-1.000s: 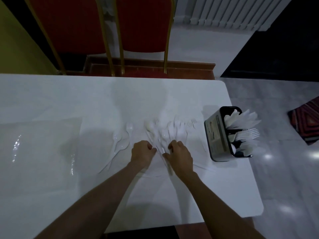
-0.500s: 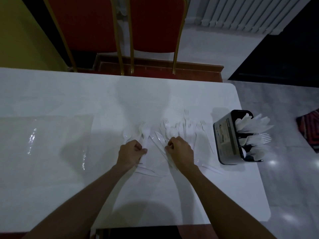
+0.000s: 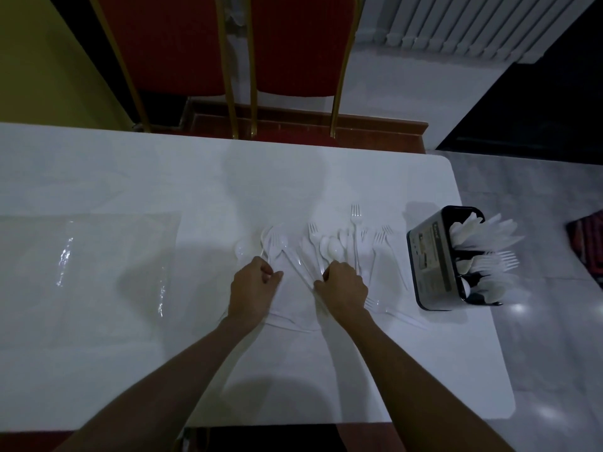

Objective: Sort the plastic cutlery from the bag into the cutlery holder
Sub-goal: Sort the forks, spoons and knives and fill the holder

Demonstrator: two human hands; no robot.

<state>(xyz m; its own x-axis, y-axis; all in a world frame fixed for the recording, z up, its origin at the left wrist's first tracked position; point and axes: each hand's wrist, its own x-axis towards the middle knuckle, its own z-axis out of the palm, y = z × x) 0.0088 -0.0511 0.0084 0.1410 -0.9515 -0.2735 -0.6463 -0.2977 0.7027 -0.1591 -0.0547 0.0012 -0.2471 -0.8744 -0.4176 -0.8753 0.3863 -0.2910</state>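
White plastic forks, spoons and knives [image 3: 339,246] lie fanned out on the white table [image 3: 130,177], handles toward me. My left hand [image 3: 253,288] is curled around the handles of a small bunch of spoons and a fork [image 3: 275,244] at the left of the spread. My right hand [image 3: 342,287] is curled around the handles of several pieces in the middle. A black cutlery holder [image 3: 430,259] stands at the table's right edge, with white cutlery sticking out of it to the right. A flat clear plastic bag [image 3: 88,265] lies at the left.
Two red chairs with gold frames [image 3: 287,60] stand behind the table's far edge. A white radiator [image 3: 473,24] lines the back wall. A few loose pieces [image 3: 401,316] lie near my right wrist. The table's right edge runs just past the holder.
My left hand slid left from the middle bunch to the small left group and closed on its handles. My right hand stayed on the central handles. The camera view shifted slightly.
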